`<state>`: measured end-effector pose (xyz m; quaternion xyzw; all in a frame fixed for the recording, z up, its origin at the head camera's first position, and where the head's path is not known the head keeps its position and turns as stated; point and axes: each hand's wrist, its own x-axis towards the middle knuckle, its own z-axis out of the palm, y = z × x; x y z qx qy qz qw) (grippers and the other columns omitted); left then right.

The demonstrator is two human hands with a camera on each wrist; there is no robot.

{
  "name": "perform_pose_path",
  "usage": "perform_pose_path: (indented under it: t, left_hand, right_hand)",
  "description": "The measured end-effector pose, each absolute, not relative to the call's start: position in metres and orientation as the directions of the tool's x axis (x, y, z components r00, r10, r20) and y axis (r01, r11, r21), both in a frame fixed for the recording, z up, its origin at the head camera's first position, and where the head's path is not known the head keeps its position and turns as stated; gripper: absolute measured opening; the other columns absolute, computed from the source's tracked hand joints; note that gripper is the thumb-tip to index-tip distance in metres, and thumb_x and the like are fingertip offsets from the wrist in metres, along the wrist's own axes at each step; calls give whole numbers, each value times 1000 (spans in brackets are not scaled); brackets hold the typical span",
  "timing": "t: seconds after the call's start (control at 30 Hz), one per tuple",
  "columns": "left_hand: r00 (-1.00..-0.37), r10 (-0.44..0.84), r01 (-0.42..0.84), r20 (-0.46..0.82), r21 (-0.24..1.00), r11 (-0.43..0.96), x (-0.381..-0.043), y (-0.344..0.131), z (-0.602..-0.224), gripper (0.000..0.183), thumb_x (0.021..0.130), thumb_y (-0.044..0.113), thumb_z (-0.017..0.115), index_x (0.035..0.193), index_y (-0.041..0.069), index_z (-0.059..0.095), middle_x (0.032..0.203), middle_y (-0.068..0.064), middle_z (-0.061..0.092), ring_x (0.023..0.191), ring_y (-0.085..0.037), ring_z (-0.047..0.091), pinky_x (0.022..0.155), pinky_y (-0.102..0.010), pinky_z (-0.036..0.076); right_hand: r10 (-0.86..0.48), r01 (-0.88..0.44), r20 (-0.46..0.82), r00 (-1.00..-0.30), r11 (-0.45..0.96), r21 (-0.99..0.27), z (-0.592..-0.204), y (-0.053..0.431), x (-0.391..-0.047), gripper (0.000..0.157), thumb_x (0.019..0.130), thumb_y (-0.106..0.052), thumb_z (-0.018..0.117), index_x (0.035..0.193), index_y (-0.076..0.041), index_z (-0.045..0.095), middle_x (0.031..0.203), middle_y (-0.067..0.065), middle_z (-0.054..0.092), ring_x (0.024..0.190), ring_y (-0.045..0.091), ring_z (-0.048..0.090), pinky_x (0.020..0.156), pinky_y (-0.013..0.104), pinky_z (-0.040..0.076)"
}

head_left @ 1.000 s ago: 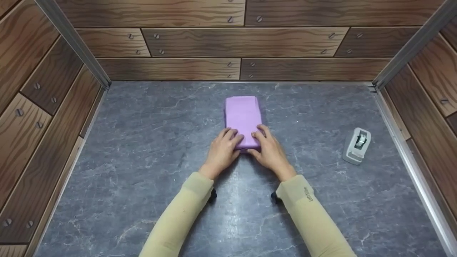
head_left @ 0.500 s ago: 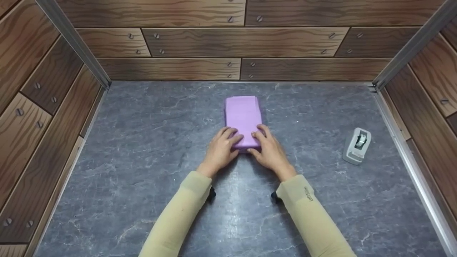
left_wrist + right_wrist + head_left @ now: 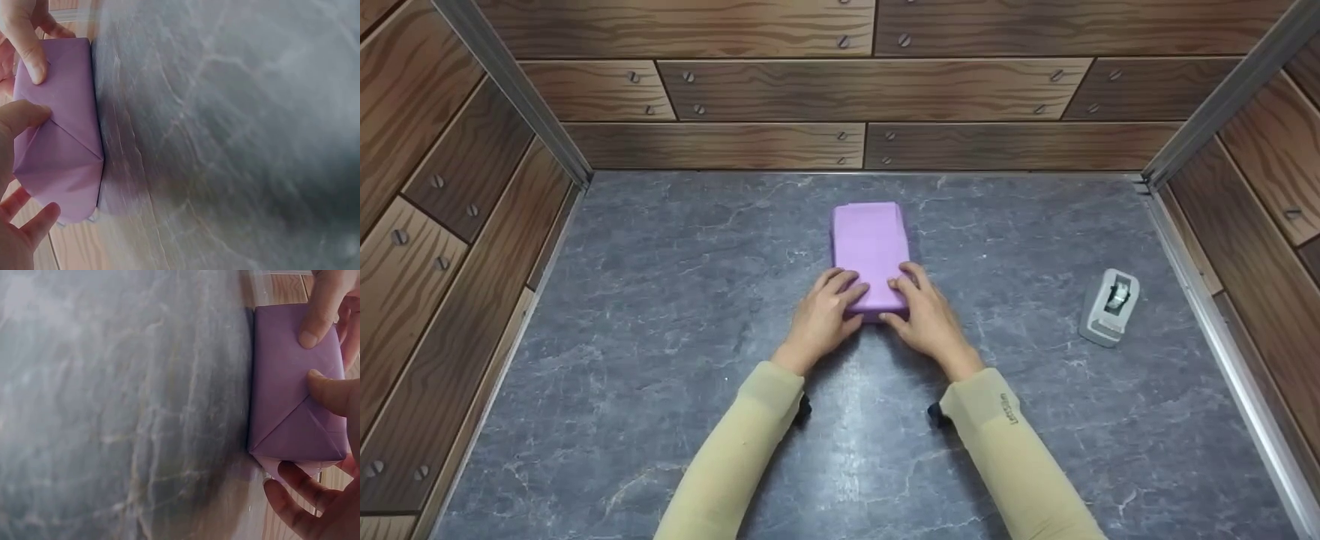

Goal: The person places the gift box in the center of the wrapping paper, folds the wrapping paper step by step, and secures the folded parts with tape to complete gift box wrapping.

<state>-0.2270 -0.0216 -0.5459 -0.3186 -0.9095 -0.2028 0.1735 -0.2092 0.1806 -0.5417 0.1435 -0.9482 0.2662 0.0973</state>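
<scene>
A box wrapped in purple paper (image 3: 872,240) lies on the table with its long side pointing away from me. My left hand (image 3: 823,319) holds its near left corner, and my right hand (image 3: 930,319) holds the near right corner. Both thumbs press on the near end, while the other fingers bend over the top and sides. In the left wrist view, diagonal folds cross the end of the purple box (image 3: 67,129), with the left thumb on one fold. The right wrist view shows the right thumb on the same end of the wrapped box (image 3: 281,382).
A grey tape dispenser (image 3: 1110,307) with a roll of clear tape stands at the right of the marbled grey table (image 3: 660,300). Wood-patterned walls (image 3: 855,90) with metal corner strips enclose the table at the back and both sides.
My left hand and forearm have shifted very slightly to the left, with the thumb a little away from the middle of the near end. The right hand and the box stay in place.
</scene>
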Motion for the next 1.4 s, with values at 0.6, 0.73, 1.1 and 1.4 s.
perform_pose_path:
  t: [0.6, 0.73, 1.1, 1.4]
  left_hand:
    - [-755, 503, 631, 420, 258, 732, -227, -21, -546, 46, 75, 30, 71, 119, 19, 61, 126, -2, 50, 119, -21, 39, 82, -41, 47]
    - [-755, 502, 631, 421, 261, 731, -227, -20, -546, 46, 75, 30, 71, 119, 19, 61, 126, -2, 50, 119, -21, 39, 84, -40, 46]
    - [-769, 495, 620, 405, 281, 733, -225, -21, -544, 47, 75, 28, 72, 120, 19, 60, 127, -1, 49, 120, -20, 38, 78, -43, 48]
    - [-756, 499, 632, 424, 275, 724, -225, -19, -546, 47, 75, 28, 72, 119, 17, 60, 126, -3, 50, 119, -22, 39, 82, -42, 47]
  right_hand:
    - [-174, -300, 249, -953, 664, -685, -515, 210, -200, 61, 77, -13, 73, 130, -11, 43, 132, 10, 38, 97, 33, 57, 79, 42, 48]
    - [-67, -223, 239, -969, 662, -715, -505, 234, -194, 55, 79, -13, 70, 128, -7, 45, 128, 13, 44, 99, 34, 55, 78, 45, 48]
    - [281, -4, 298, -912, 722, -692, -498, 315, -173, 45, 81, -15, 68, 121, -1, 51, 124, 19, 42, 105, 35, 47, 79, 46, 45]
    - [539, 248, 189, -821, 634, -732, -501, 366, -153, 50, 87, -25, 59, 132, -9, 43, 137, 14, 26, 125, 31, 28, 96, 48, 32]
